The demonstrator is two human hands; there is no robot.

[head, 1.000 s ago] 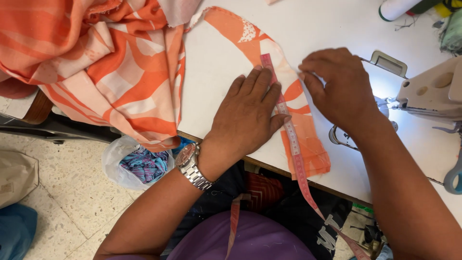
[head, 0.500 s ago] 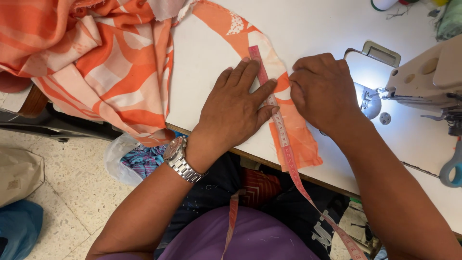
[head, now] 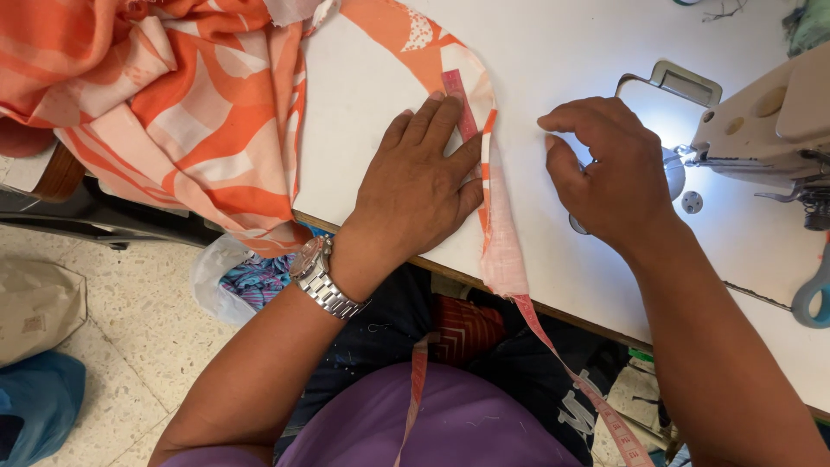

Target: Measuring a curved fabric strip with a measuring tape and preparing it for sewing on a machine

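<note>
Right now the left hand [head: 415, 186] lies flat, fingers spread, pinning the orange fabric strip [head: 484, 173] and pink tape measure [head: 458, 99] to the white table [head: 553, 60]. Just beside it, the right hand [head: 614, 177] hovers half-curled and empty. Measuring seems underway; next, the strip likely needs smoothing flat along the tape.

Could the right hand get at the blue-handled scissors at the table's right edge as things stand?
Probably yes. The right hand hovers empty over the white table, and the blue-handled scissors lie beyond its forearm. Only bare tabletop lies between; the sewing machine sits farther back.
</note>
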